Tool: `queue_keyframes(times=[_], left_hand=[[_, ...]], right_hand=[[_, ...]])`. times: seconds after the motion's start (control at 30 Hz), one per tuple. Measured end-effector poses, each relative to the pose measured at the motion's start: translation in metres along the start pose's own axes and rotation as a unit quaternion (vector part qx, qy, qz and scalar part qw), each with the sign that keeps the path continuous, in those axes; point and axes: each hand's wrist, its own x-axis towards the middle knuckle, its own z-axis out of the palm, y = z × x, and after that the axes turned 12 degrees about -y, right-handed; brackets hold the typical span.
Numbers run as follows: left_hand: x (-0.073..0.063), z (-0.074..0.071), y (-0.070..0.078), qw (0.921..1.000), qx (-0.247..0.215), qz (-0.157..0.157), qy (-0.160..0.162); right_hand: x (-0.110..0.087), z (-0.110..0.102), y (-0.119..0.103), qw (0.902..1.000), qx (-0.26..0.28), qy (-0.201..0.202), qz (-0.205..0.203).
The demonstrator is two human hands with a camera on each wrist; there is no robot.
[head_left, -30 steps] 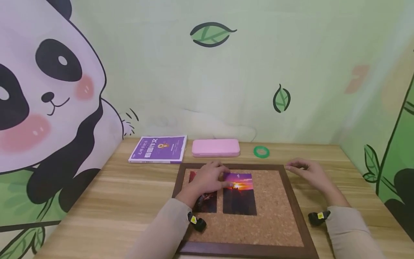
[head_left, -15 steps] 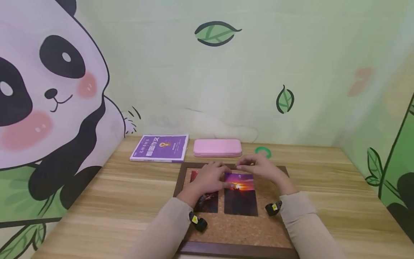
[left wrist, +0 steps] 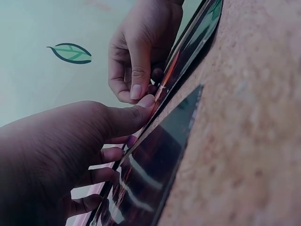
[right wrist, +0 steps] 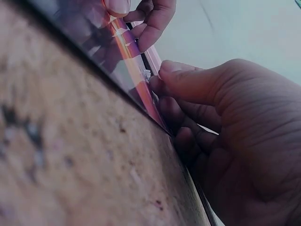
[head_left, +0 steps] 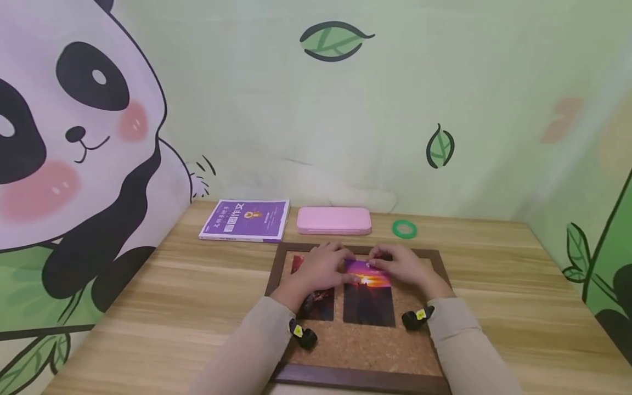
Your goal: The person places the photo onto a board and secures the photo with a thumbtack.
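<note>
A framed corkboard [head_left: 360, 346] lies on the table with two photos on its upper half. One is a purple and orange sunset photo [head_left: 368, 305]; the darker photo [head_left: 321, 311] beside it is partly hidden under my left hand [head_left: 322, 269]. That hand's thumb presses on the sunset photo's left side, its fingers spread toward the upper frame. At the sunset photo's top edge, my right hand [head_left: 402, 265] has thumb and index finger pinched together, other fingers curled. Right at those fingertips shows a small pale piece [right wrist: 147, 74] in the right wrist view, its kind unclear.
Behind the board stand a purple book [head_left: 245, 221], a pink pencil case [head_left: 333, 220] and a green tape roll [head_left: 397, 230]. A dark wooden frame [head_left: 357, 377] borders the cork. The painted wall [head_left: 276, 109] rises at the table's far edge.
My right hand has come left from beside the frame's upper right corner to the top of the sunset photo, lowering onto it. The left hand stays in place.
</note>
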Motion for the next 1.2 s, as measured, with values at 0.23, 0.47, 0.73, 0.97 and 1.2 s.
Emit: queue_keyframes(times=[0.23,0.47,0.73,0.97,1.2], left_hand=[[-0.0022,-0.0013,0.0017,1.0000,-0.001,0.000,0.001],[-0.0013,-0.0009,0.0012,1.0000,-0.002,0.000,0.001],[-0.0024,-0.0010,0.0012,0.9999,-0.005,-0.007,-0.008],[-0.0009,-0.0012,0.0012,1.0000,-0.003,-0.006,-0.004],[0.0008,-0.0003,0.0005,1.0000,0.001,0.001,0.003]], right_hand=[[0.0014,0.0014,0.0006,0.9996,-0.014,-0.011,-0.023],[0.0026,0.0037,-0.0005,0.9996,-0.022,-0.013,-0.013],[0.0047,0.0069,-0.0042,0.9994,-0.021,-0.006,0.026],[0.0079,0.0064,-0.0039,0.9982,-0.027,0.002,0.054],[0.0065,0.0038,-0.0042,0.9986,-0.038,-0.015,0.035]])
